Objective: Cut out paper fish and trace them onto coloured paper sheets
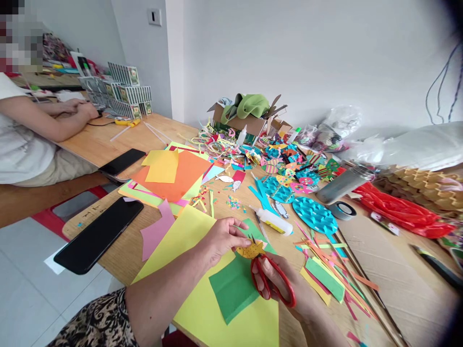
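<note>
Between the fingertips of my left hand [224,236] is a small yellow-orange paper fish [248,250] with dark spots. My right hand [280,274] grips red-handled scissors [290,294], whose blades lie at the fish; part of them is hidden behind it. Under both hands lie a green paper piece [231,289] and a large yellow sheet [191,231]. Just beyond, a white glue bottle [275,221] rests on its side. Colourful paper strips [325,270] are heaped to the right of my right hand.
A black phone [101,231] lies at the table's left edge, near stacked orange paper [181,176]. Blue textured paper ovals [314,214], a metal bottle [343,185] and a roll of tape [343,210] sit to the right. Another person [29,130] sits at the left.
</note>
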`<state>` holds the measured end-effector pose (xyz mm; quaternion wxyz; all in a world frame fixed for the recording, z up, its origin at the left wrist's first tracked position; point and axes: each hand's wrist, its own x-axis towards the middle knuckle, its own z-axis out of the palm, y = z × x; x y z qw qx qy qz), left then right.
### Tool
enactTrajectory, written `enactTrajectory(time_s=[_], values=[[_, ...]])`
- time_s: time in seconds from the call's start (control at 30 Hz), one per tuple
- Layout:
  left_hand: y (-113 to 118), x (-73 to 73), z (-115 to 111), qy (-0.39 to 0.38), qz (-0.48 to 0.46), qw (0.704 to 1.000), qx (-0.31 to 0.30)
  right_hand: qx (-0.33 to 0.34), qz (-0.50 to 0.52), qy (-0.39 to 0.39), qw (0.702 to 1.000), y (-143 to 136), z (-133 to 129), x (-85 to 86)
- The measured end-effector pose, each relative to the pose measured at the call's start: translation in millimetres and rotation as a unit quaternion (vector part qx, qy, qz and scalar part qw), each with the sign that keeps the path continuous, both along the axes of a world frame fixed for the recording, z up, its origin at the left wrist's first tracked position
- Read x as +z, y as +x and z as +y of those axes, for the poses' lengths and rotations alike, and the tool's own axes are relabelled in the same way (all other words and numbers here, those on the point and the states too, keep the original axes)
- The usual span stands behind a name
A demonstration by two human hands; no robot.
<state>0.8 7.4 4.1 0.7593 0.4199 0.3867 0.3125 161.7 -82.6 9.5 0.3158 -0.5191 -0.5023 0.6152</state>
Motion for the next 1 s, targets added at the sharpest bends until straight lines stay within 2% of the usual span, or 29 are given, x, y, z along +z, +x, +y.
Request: enactTrajectory(time_s=[0.2, 0.5, 1.0], values=[[0.4, -5.1, 0.6, -0.013, -0.024, 1.0, 0.004, -0.015, 0.001, -0.014, 1.0, -0.4, 1.5, -1.4], [0.0, -0.3, 0.0, -0.024, -0.012, 1.0, 0.005, 0.001, 0.003, -0.011, 1.0, 0.0, -1.2, 7.7], [-0.9, 1.3, -1.3, -0.039, -0.005, 0.999, -0.013, -0.011, -0.005, -0.01, 1.0, 1.8, -0.1, -1.2]])
